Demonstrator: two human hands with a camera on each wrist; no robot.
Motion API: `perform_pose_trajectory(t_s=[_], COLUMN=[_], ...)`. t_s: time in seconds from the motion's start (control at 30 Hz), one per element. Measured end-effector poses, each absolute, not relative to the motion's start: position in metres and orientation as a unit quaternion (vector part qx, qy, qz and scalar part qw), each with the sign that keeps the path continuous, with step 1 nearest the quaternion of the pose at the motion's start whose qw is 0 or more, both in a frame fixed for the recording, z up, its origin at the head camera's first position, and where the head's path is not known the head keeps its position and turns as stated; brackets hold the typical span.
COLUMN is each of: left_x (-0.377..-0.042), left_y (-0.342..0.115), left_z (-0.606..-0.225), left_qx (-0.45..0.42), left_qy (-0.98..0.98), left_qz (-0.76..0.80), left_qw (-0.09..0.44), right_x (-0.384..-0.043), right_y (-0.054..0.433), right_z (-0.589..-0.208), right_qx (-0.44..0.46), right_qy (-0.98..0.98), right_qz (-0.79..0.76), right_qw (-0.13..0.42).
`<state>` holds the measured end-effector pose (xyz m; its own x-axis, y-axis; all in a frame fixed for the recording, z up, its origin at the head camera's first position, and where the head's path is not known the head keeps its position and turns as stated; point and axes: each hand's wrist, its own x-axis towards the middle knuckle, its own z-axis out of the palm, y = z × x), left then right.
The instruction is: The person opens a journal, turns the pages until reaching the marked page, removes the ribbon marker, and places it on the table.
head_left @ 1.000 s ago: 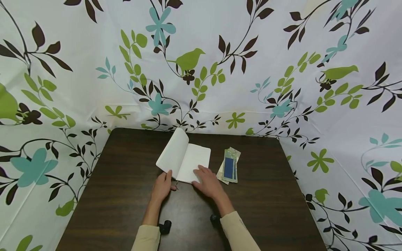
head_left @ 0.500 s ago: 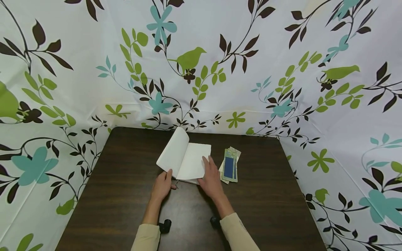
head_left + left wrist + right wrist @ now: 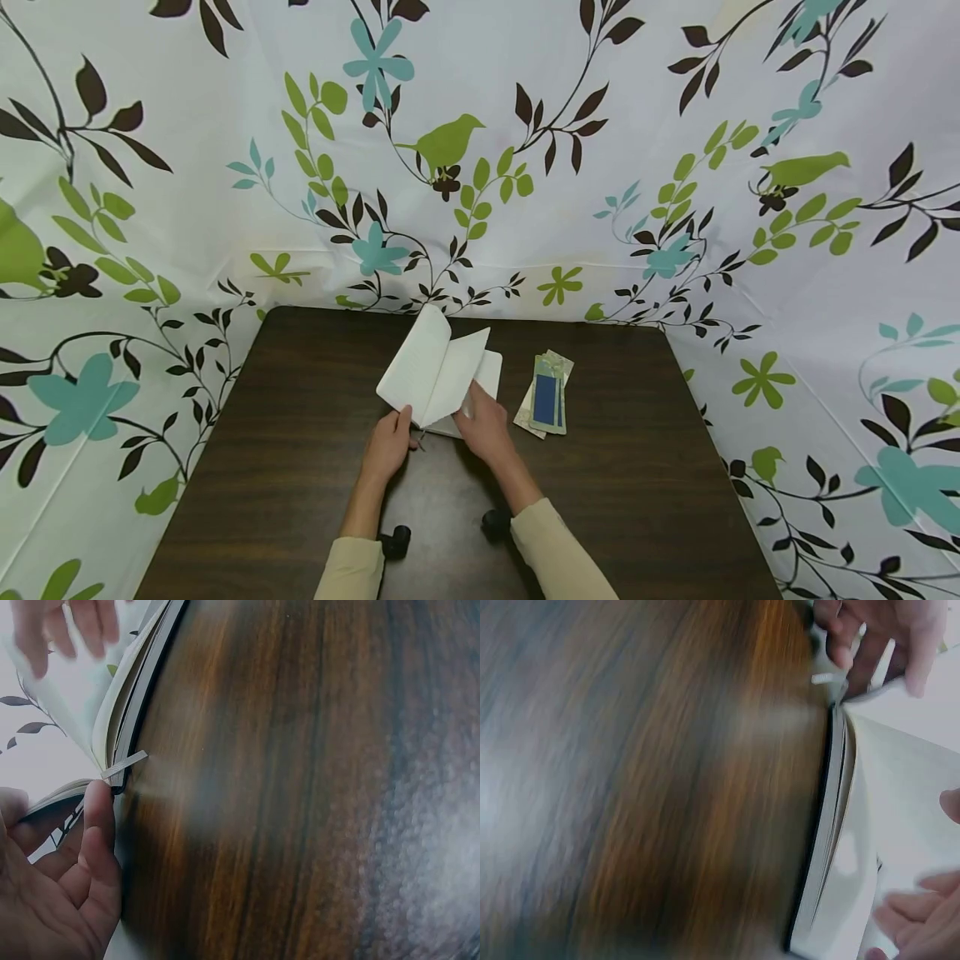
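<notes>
An open notebook (image 3: 408, 371) with pale pages and a dark cover lies tilted on the table, and one leaf (image 3: 461, 375) stands partly lifted over its right half. My left hand (image 3: 386, 446) grips the lower left corner, thumb on the page and fingers beneath the cover, as the left wrist view shows. A thin ribbon bookmark (image 3: 124, 764) sticks out at the bottom of the spine. My right hand (image 3: 486, 425) is at the lifted leaf, its fingers extended and partly hidden behind it. In the right wrist view its fingers (image 3: 919, 915) look blurred beside the raised pages.
To the right of the notebook lie several overlapping paper slips that look like banknotes (image 3: 550, 396), one with a dark blue block. The dark wooden table (image 3: 637, 467) ends at the back against a white cloth (image 3: 525, 250) printed with leaves and birds.
The right hand has moved left from the right page's edge, and a leaf has lifted and swung toward the spine with it. My left hand keeps its grip on the notebook.
</notes>
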<state>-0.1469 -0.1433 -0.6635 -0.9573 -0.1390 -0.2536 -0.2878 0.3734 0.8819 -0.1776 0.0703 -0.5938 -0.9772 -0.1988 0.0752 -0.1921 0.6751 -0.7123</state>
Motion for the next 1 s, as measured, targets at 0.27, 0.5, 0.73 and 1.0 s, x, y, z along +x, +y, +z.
perform_pose_trajectory(t_s=[0.27, 0.5, 0.73, 1.0], left_x=[-0.138, -0.132, -0.134, -0.149], left_y=[-0.134, -0.129, -0.131, -0.141], left_z=[-0.634, -0.608, -0.608, -0.648], left_qx=[-0.112, -0.128, -0.137, -0.166], left_qy=[0.818, 0.81, 0.801, 0.819], left_qz=[0.561, 0.566, 0.573, 0.55], left_qw=[0.056, 0.085, 0.102, 0.005], right_x=[-0.168, -0.169, -0.17, -0.17], right_y=[0.042, 0.036, 0.038, 0.037], right_z=[-0.593, -0.599, -0.6, -0.605], right_qx=[-0.139, -0.195, -0.225, -0.236], right_qy=[0.872, 0.874, 0.878, 0.88], right_qz=[-0.436, -0.41, -0.391, -0.38], right_qw=[0.172, 0.172, 0.163, 0.157])
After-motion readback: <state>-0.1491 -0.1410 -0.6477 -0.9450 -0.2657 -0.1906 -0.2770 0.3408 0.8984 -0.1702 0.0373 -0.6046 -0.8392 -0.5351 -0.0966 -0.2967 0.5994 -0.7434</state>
